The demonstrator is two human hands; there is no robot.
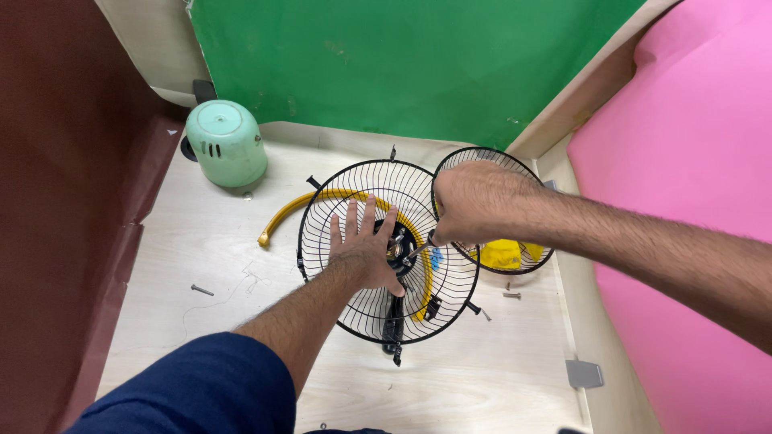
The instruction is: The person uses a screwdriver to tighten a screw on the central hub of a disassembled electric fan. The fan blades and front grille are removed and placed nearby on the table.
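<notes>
While your left hand [366, 255] lies flat with fingers spread on the black wire fan guard [386, 251], pressing its thin radial ribs down without gripping anything, your right hand [474, 201] is curled tight around a slim tool [418, 249] whose metal tip reaches the dark round hub [398, 245] at the guard's centre. The tool looks like a screwdriver, though its handle is hidden inside your fist, so that is not certain.

The guard sits about mid-desk, a shallow dome of fine wire rings. Under it runs a curved yellow tube [285, 213], smooth and glossy, arcing out toward the desk's left side. A second black wire guard [515, 241] lies just beside the first, near the right edge, their rims overlapping or touching; your right wrist crosses over it, and something yellow [503, 253] shows through its wires.

At the far left corner stands a pale mint-green motor housing [227, 143], rounded and matte, with small dark slots in its side. A loose screw [202, 289] lies near the left edge of the light wood-grain desk [482, 378], and another small screw [511, 295] rests near the right edge, below the second guard. A grey metal bracket [584, 373] sits at the near right edge.
</notes>
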